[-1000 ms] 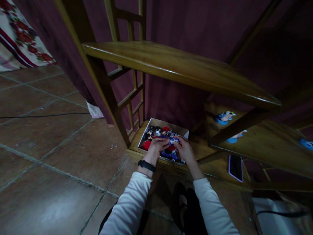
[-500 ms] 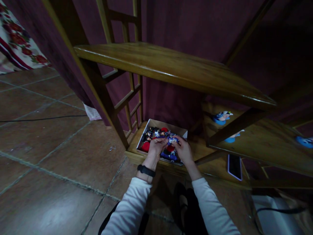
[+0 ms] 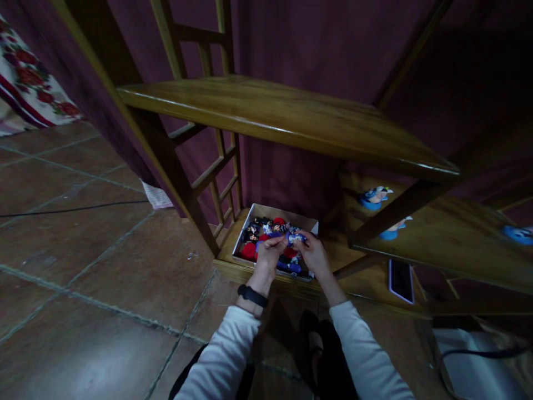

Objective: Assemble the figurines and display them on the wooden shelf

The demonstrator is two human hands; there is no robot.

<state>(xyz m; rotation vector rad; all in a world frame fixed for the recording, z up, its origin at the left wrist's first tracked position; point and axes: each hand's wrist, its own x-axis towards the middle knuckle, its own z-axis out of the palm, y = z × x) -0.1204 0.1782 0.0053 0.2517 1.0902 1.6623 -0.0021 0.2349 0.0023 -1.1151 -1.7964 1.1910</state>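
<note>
Over a shallow white box (image 3: 244,233) on the lowest shelf, both my hands hold a small blue-and-white figurine (image 3: 295,238). My left hand (image 3: 270,254), with a black band on its wrist, pinches the figurine's left side. On the other side, my right hand (image 3: 313,253) has its fingers closed round it. Inside the box lie several little figurines in black, red, white and blue, among them a red round-based one (image 3: 249,251) and a blue one (image 3: 290,267) near the front wall. My hands hide part of the contents.
A wooden shelf board (image 3: 266,111) juts out above my hands. Blue-based figurines (image 3: 375,197) stand on the shelf to the right. A phone (image 3: 401,281) lies on the low board. A grey-white container (image 3: 474,361) with a dark cable is at lower right.
The view has shifted slightly. Both hands keep hold of the blue-and-white figurine above the box, with only a small shift of the fingers.
</note>
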